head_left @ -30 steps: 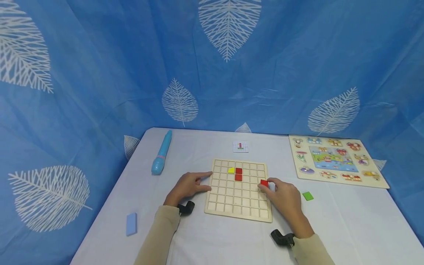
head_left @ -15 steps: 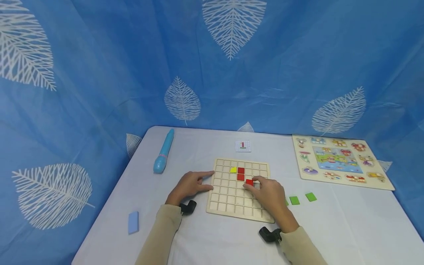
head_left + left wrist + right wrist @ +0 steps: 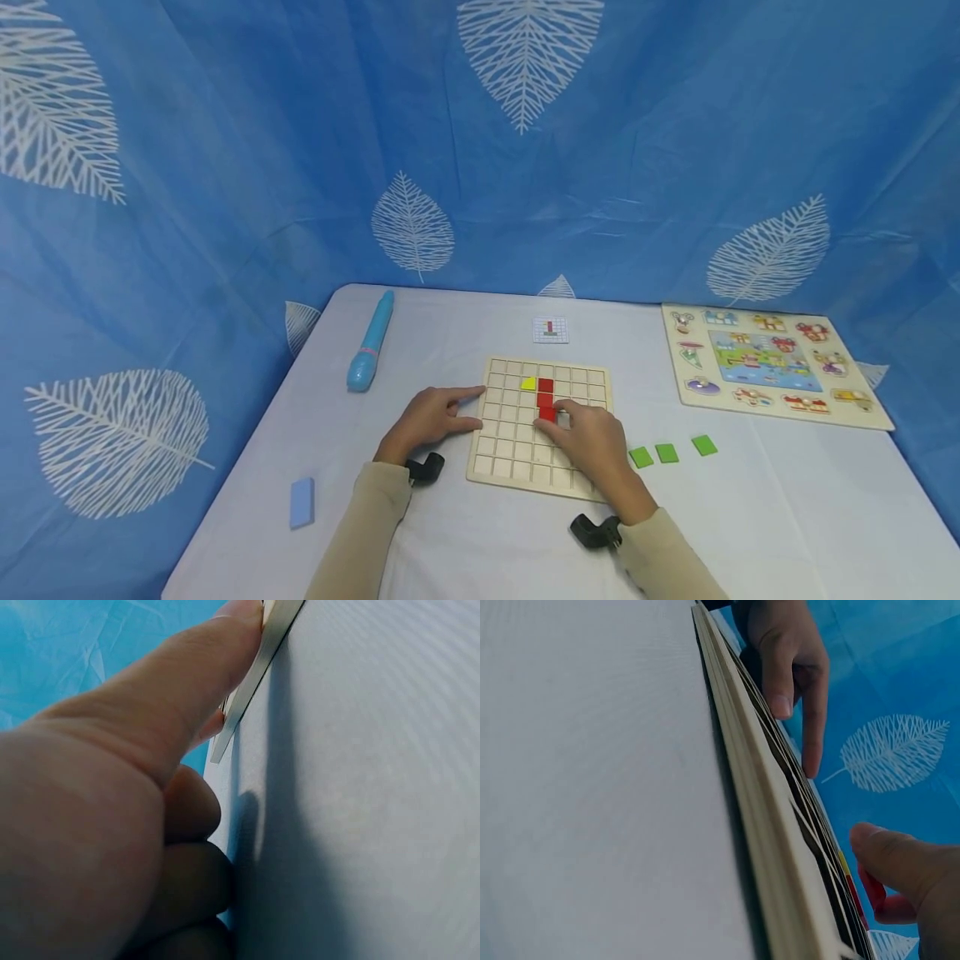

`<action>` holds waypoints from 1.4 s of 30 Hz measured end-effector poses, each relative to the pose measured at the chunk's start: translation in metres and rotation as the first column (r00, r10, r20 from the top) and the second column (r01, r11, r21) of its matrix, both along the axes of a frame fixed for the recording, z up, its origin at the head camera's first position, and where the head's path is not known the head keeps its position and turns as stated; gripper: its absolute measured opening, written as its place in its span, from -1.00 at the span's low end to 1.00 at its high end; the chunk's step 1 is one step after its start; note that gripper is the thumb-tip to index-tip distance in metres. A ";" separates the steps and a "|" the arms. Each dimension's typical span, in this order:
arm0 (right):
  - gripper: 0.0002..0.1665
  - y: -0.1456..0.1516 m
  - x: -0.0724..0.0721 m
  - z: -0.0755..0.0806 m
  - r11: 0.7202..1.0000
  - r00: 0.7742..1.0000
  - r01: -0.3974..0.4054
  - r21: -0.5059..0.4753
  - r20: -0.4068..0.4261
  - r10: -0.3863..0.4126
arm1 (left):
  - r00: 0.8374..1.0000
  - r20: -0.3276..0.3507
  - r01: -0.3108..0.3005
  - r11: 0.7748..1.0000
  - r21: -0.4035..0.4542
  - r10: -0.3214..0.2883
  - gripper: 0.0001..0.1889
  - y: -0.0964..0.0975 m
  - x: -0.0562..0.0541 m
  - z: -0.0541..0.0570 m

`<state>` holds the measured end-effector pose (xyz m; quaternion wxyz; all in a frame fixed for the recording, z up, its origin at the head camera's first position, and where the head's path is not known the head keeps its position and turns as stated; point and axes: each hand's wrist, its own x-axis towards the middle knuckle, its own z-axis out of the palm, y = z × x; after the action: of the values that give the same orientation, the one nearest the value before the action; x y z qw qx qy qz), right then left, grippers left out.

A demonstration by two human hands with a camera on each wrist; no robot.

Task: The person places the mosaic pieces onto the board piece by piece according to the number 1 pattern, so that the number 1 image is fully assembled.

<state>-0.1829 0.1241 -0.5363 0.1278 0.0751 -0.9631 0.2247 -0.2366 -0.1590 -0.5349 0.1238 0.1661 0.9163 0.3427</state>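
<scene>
A wooden grid board (image 3: 510,467) lies on the table in the head view. My left hand (image 3: 427,421) touches its left edge with a straight index finger and thumb; the other fingers are curled under, as the left wrist view shows. Thumb and fingers of my right hand (image 3: 596,440) pinch a red square tile (image 3: 547,414) over the board, right below two red tiles (image 3: 546,386) set in one column. Left of the upper one sits a yellow piece (image 3: 528,383) with a slanted or curved corner. My right hand hides part of the board's right side.
Three green square tiles (image 3: 667,453) lie right of the board. Behind it is a small card (image 3: 551,330) with a printed grid pattern. A picture puzzle board (image 3: 765,367) lies far right. At left are a light blue block (image 3: 302,503) and a blue, wand-shaped object (image 3: 371,342).
My right hand has carried the red tile leftward from the board's right edge to just below the two red tiles. The green tiles it covered now show. My left hand stays put.
</scene>
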 end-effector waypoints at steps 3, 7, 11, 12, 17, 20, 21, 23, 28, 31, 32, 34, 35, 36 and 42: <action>-0.43 -0.001 0.000 -0.002 1.000 1.000 -0.009 -0.004 -0.008 0.009 | 1.000 -0.005 0.007 1.000 0.001 -0.007 -0.32 0.000 -0.001 -0.001; -0.45 -0.003 0.000 -0.005 0.999 0.998 -0.036 0.012 -0.041 0.036 | 1.000 -0.009 0.011 1.000 -0.004 -0.011 -0.32 0.000 -0.001 -0.001; -0.48 -0.003 0.000 -0.007 0.998 0.994 -0.054 0.037 -0.089 0.057 | 1.000 -0.006 0.013 1.000 -0.004 -0.013 -0.32 0.000 -0.001 -0.002; -0.48 -0.003 0.000 -0.007 0.998 0.993 -0.055 0.041 -0.100 0.059 | 1.000 -0.005 0.012 1.000 -0.002 -0.012 -0.32 0.000 -0.001 -0.002; -0.47 -0.004 0.001 -0.007 0.998 0.990 -0.051 0.044 -0.132 0.056 | 1.000 -0.007 0.003 1.000 -0.004 -0.003 -0.32 0.000 -0.001 -0.002; -0.47 -0.004 0.001 -0.007 0.998 0.989 -0.049 0.046 -0.136 0.054 | 1.000 -0.006 0.003 1.000 -0.004 -0.003 -0.32 0.001 -0.001 -0.002; -0.47 -0.004 0.001 -0.007 0.998 0.989 -0.047 0.046 -0.138 0.053 | 1.000 -0.006 0.003 1.000 -0.001 -0.003 -0.32 0.001 -0.001 -0.001; -0.47 -0.004 0.001 -0.007 0.998 0.988 -0.045 0.048 -0.143 0.052 | 1.000 -0.004 0.003 1.000 0.003 -0.003 -0.32 0.001 0.000 0.000; -0.50 -0.003 0.002 -0.008 0.999 0.990 -0.035 0.032 -0.137 0.039 | 1.000 0.000 0.007 1.000 0.009 -0.007 -0.31 0.001 0.000 0.000; -0.52 -0.001 0.003 -0.008 0.999 0.991 -0.028 0.018 -0.127 0.030 | 1.000 0.000 0.009 1.000 0.005 -0.009 -0.31 0.000 -0.001 -0.001; -0.53 0.000 0.003 -0.008 1.000 0.992 -0.027 0.016 -0.127 0.028 | 1.000 0.000 0.010 1.000 0.003 -0.010 -0.31 0.000 -0.002 -0.002; -0.54 0.001 0.004 -0.009 0.999 0.991 -0.028 0.015 -0.129 0.030 | 1.000 0.000 0.011 1.000 0.003 -0.011 -0.31 0.000 -0.002 -0.003; -0.54 0.002 0.004 -0.009 0.999 0.991 -0.030 0.015 -0.132 0.032 | 1.000 -0.002 0.011 1.000 0.003 -0.011 -0.31 0.000 -0.002 -0.003; -0.54 0.003 0.004 -0.010 0.999 0.991 -0.031 0.016 -0.133 0.033 | 1.000 -0.003 0.011 1.000 0.003 -0.011 -0.31 0.000 -0.002 -0.004; -0.53 0.009 0.004 -0.013 1.000 0.992 -0.017 0.025 -0.124 0.020 | 1.000 0.008 0.001 1.000 0.007 -0.001 -0.31 0.000 -0.001 -0.004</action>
<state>-0.1788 0.1327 -0.5491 0.1842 0.0996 -0.9552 0.2092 -0.2378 -0.1594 -0.5385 0.1270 0.1656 0.9145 0.3467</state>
